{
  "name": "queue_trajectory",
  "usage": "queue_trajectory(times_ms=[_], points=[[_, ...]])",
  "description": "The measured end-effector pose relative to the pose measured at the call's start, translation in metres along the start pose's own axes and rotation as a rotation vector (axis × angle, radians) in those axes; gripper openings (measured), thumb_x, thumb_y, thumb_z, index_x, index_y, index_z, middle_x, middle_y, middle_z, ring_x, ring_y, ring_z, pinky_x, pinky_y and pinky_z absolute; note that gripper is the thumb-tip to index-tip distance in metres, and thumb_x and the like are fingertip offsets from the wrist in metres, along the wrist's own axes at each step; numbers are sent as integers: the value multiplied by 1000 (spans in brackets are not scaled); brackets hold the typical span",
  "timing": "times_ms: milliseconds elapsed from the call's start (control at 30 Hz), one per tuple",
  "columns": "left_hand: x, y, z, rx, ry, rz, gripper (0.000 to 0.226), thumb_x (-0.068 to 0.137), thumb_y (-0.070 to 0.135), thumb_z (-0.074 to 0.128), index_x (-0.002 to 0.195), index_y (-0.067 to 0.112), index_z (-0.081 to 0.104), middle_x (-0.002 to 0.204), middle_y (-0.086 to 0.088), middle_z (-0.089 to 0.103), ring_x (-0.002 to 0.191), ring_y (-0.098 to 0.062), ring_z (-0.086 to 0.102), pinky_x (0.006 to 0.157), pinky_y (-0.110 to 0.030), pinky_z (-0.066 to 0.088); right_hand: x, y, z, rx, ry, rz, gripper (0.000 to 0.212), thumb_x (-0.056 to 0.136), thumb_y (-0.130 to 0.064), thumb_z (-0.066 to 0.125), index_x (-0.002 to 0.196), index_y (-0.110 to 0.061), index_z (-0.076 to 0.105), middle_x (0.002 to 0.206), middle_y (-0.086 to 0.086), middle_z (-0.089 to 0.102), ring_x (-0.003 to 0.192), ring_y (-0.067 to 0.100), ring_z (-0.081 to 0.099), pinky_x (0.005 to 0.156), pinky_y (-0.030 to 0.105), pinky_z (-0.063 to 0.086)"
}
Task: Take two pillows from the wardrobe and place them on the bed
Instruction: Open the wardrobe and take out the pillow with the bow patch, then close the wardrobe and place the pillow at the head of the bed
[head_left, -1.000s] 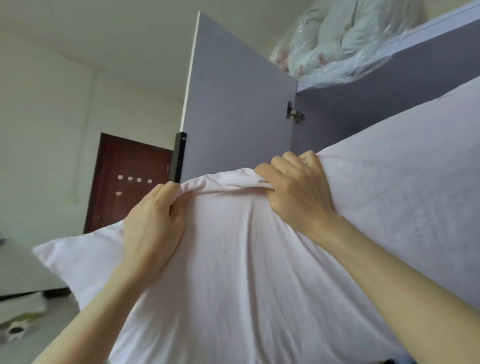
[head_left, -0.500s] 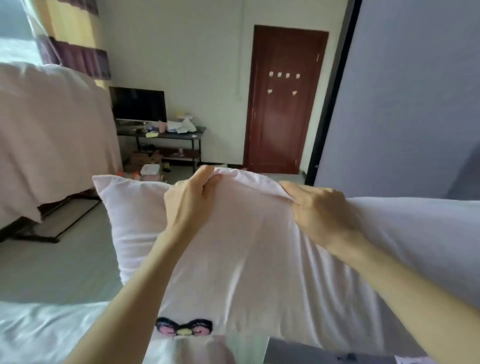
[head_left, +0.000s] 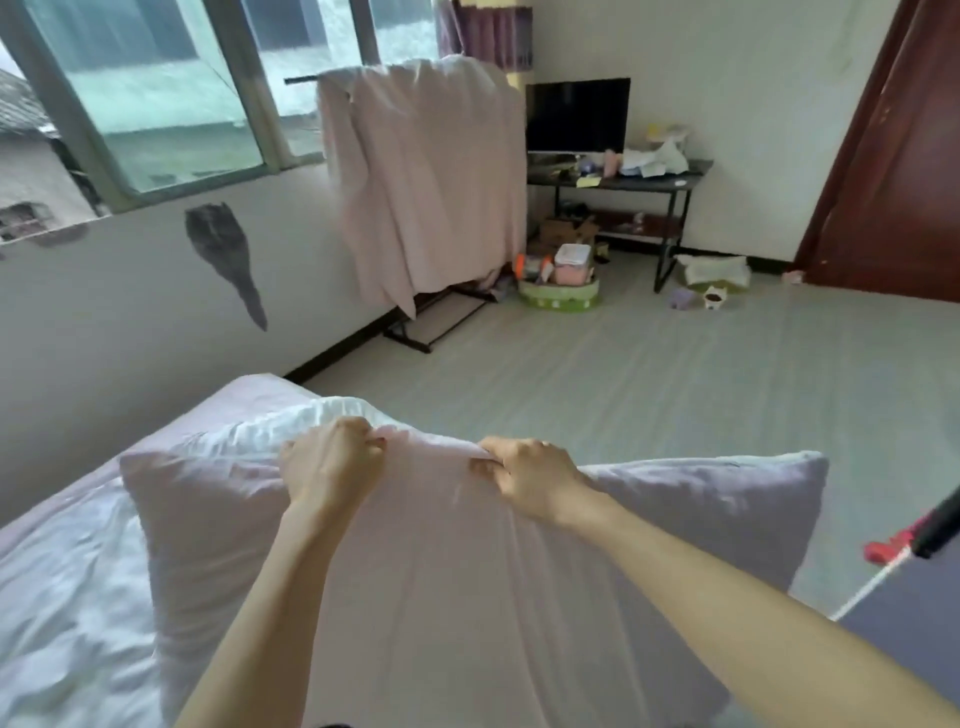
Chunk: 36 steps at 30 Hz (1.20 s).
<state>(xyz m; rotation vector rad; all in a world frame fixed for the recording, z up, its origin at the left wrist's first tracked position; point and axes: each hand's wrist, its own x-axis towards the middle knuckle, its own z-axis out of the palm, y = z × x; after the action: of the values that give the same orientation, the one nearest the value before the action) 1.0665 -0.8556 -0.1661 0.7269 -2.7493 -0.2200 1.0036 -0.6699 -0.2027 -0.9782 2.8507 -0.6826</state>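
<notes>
A large pale pink pillow (head_left: 447, 587) fills the lower middle of the head view, held up by its top edge. My left hand (head_left: 332, 462) pinches that edge left of centre and my right hand (head_left: 524, 475) pinches it right of centre, both fists closed on the fabric. The bed (head_left: 67, 597), with a pinkish sheet and rumpled white bedding, lies at the lower left, partly under the pillow's left side. The pillow's right corner hangs over the floor. No second pillow can be made out, and the wardrobe shows only as a grey panel (head_left: 904, 629) at the lower right.
A clothes rack draped with a pink sheet (head_left: 426, 176) stands by the window wall. Beyond it are a dark desk (head_left: 618, 182) with a monitor and clutter, and boxes (head_left: 561, 280) on the floor. A brown door (head_left: 893, 171) is at the right. Open grey floor (head_left: 623, 374) lies ahead.
I have turned from the wardrobe toward the bed, carrying the pillow down from high up to over the bed's edge. Both hands keep their grip on its top edge.
</notes>
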Motion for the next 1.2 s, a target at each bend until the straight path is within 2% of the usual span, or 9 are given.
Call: queue_trajectory(times_ms=[100,167,400,567,700,767,833,967,1200], points=[[1,-31,37,93,-178,-106,29,89,27,48,117,26,57,128,-4,55,121,-27,46,106,-47,21,24,6,38,31,-191,5,34,97,-23,39,131,-24,45,137,4,48,125,23,42,97,35,35],[1,-36,63,39,-301,-118,40,91,31,47,131,27,43,140,-3,43,129,-27,37,110,-56,14,28,23,46,-9,-231,31,38,97,-22,38,135,-25,39,142,4,41,130,22,35,102,37,29],[2,82,109,-312,-188,209,39,91,29,49,129,20,47,136,-5,48,124,-25,44,106,-45,28,-19,118,-4,-31,-30,172,33,96,-16,37,127,-19,49,131,6,51,122,23,43,98,35,34],[-13,211,123,-514,-211,496,38,90,24,53,127,15,50,130,-9,53,119,-27,49,102,-40,37,-85,191,-84,-294,130,290,31,94,-15,40,121,-17,54,124,4,56,117,23,47,97,30,28],[-36,321,118,-660,-260,763,39,90,21,52,128,13,48,130,-10,53,120,-28,49,100,-39,40,-153,251,-169,-822,266,321,21,60,0,69,80,-7,68,78,11,66,87,30,65,96,61,36],[-42,361,111,-712,-259,860,39,91,20,52,129,12,48,130,-9,53,120,-26,49,100,-38,40,-176,263,-206,-1073,120,423,28,63,-5,70,91,-6,67,93,14,66,108,31,58,102,65,18],[-47,402,105,-760,-261,938,39,91,20,51,129,12,47,131,-9,52,120,-25,49,100,-38,40,-195,272,-241,-1243,7,510,43,85,-16,52,127,-8,49,134,16,46,138,30,24,104,59,-9],[-45,458,101,-847,-288,1036,38,92,18,50,129,12,47,131,-8,52,120,-24,50,100,-36,41,-190,285,-281,-1500,-120,500,56,95,-29,37,145,-14,15,154,14,9,142,30,-7,98,60,-20],[-21,510,105,-941,-357,1146,36,91,18,53,126,12,49,127,-7,56,114,-21,55,90,-30,43,-171,297,-292,-1609,-36,548,38,87,-37,49,110,-9,62,116,10,59,128,31,38,107,64,-1]])
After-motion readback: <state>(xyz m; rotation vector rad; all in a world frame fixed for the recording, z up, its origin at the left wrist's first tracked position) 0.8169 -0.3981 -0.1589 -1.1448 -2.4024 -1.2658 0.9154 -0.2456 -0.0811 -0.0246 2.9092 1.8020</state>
